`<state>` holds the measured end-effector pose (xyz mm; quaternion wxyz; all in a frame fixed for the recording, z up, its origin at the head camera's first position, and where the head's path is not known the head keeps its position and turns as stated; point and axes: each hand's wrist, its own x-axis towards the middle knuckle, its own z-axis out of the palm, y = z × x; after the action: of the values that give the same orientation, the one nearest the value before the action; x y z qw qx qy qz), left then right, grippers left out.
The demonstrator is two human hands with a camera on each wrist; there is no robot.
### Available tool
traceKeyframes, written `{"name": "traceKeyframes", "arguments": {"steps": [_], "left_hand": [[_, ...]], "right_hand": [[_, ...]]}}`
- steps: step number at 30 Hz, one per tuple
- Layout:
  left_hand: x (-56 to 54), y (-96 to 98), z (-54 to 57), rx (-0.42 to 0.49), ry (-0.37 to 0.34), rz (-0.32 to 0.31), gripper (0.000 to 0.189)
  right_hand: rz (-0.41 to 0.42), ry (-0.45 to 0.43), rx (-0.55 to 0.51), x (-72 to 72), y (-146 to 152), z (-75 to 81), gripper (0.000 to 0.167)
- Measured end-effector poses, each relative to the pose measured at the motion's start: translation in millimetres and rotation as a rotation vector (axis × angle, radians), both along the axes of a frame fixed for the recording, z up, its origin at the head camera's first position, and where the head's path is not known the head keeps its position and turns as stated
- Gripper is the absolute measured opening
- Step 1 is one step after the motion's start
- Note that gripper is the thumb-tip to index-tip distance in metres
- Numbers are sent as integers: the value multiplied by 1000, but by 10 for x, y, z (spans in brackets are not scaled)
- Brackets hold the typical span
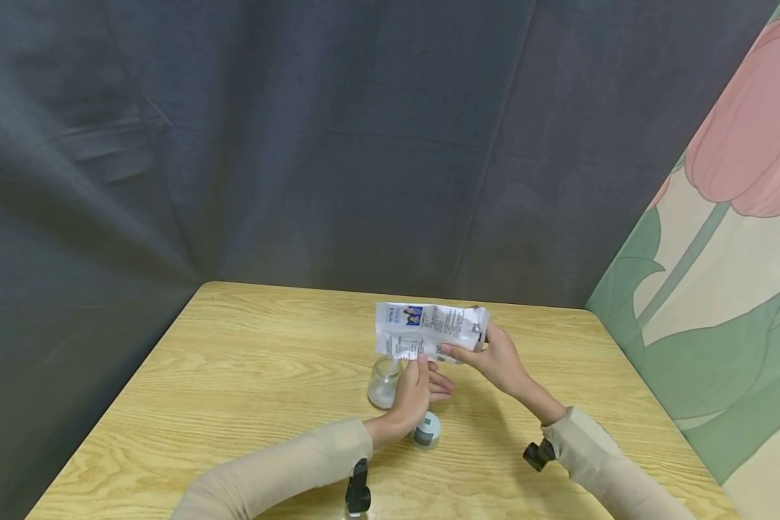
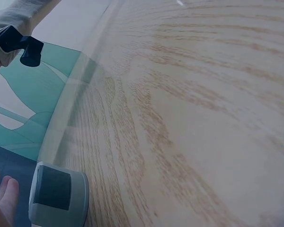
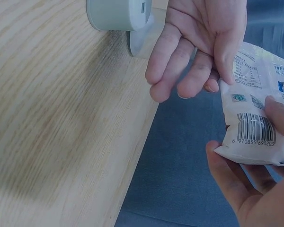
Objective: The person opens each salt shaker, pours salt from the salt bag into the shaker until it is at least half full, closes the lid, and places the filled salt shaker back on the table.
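Note:
A white printed packet is held on its side above the table, its left end over a clear glass jar with whitish contents low inside. My right hand grips the packet's right end, thumb on the near face; a barcode shows there in the right wrist view. My left hand is under the packet beside the jar. Its thumb touches the packet's lower edge, while the other fingers extend loosely apart from it. Whether anything flows into the jar is unclear.
A small round pale container with a dark patch stands on the wooden table, near my left wrist. Behind the table hangs a dark curtain. A wall with painted tulips rises at the right. Both sleeves carry black wrist devices.

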<state>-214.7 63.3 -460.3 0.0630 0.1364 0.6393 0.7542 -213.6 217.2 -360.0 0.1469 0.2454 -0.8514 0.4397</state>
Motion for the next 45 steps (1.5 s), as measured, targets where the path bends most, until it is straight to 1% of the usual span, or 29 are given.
{"name": "traceKeyframes", "arguments": {"steps": [2, 3, 9, 10, 16, 20, 26, 30, 34, 40, 41, 43, 45], "left_hand": [[7, 1, 3, 9, -1, 3, 42], [25, -3, 34, 11, -2, 6, 41], [38, -8, 56, 20, -9, 5, 41], [25, -5, 29, 19, -9, 3, 42], [28, -13, 22, 20, -4, 7, 44], [24, -12, 14, 27, -14, 7, 44], [-5, -5, -13, 28, -20, 4, 42], [-7, -1, -5, 28, -5, 6, 40], [13, -8, 17, 23, 1, 4, 40], [79, -35, 138, 30, -7, -4, 37], [82, -36, 145, 31, -7, -4, 37], [75, -34, 133, 30, -7, -3, 38], [56, -27, 91, 28, -8, 0, 39]], "right_hand": [[-1, 0, 0, 3, -3, 1, 44], [-1, -1, 1, 5, -4, 2, 44], [5, -8, 1, 15, -13, 13, 43], [7, -9, 1, 14, -13, 12, 43], [11, -12, -3, 5, -12, 5, 45], [9, -6, 9, 12, -17, 8, 44], [9, 6, 17, 19, -24, 20, 43], [12, 10, 17, 18, -27, 31, 44], [14, 6, 15, 16, -29, 36, 44], [4, 11, 18, 21, -26, 33, 44], [3, 10, 18, 21, -26, 31, 44], [3, 11, 18, 20, -25, 26, 45], [5, 14, 16, 18, -23, 18, 44]]}}
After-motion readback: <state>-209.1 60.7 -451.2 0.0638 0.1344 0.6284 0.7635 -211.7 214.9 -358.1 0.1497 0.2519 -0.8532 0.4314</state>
